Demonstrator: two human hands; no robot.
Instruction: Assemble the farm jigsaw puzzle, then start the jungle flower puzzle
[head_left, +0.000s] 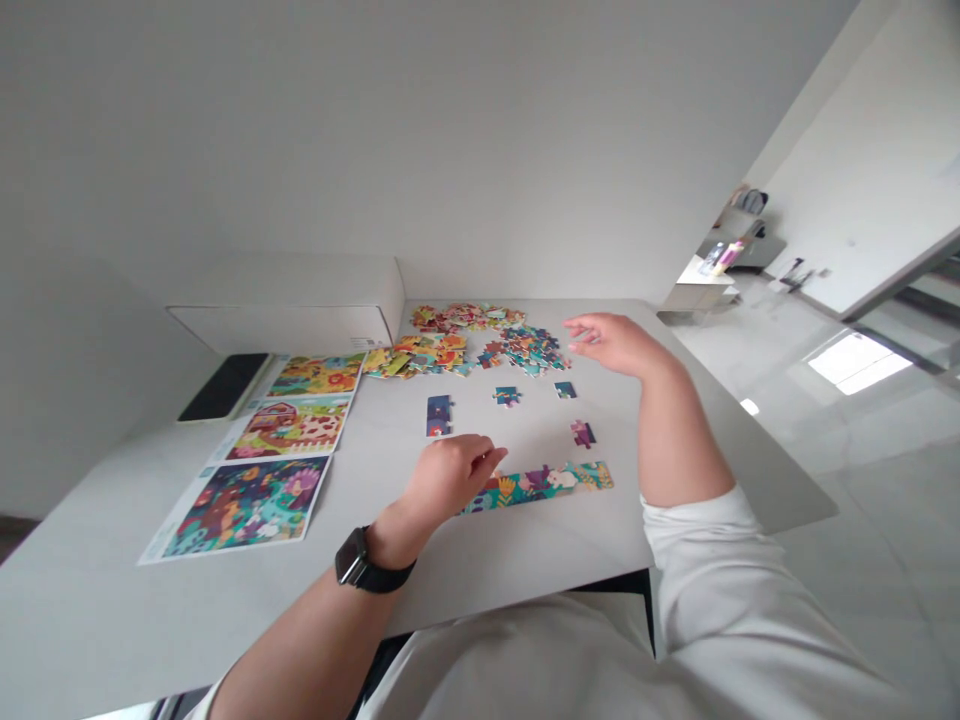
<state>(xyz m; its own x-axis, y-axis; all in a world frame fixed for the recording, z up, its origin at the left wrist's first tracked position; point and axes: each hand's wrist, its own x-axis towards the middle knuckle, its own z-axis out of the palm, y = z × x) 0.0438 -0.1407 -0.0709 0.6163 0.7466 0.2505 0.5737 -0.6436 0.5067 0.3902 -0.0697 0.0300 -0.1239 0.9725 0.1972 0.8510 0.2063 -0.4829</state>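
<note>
My left hand (454,472), with a dark watch (352,558) on its wrist, is closed over the left end of a joined puzzle strip (555,481). Its fingers are curled and their tips are hidden, so whatever may be in them does not show. To the right of the blue puzzle-piece pile (534,350), my right hand (604,340) hovers with fingers apart and nothing in them. Loose on the table lie a joined dark blue section (439,415), a blue piece (507,396), a small teal piece (565,390) and a purple piece (582,433).
Yellow pieces (427,355) and red-pink pieces (469,317) are heaped at the back. Three picture sheets, the nearest a dark forest scene (247,505), lie at left beside a phone (225,387). A white box (300,325) stands against the wall. The table's right edge borders open floor.
</note>
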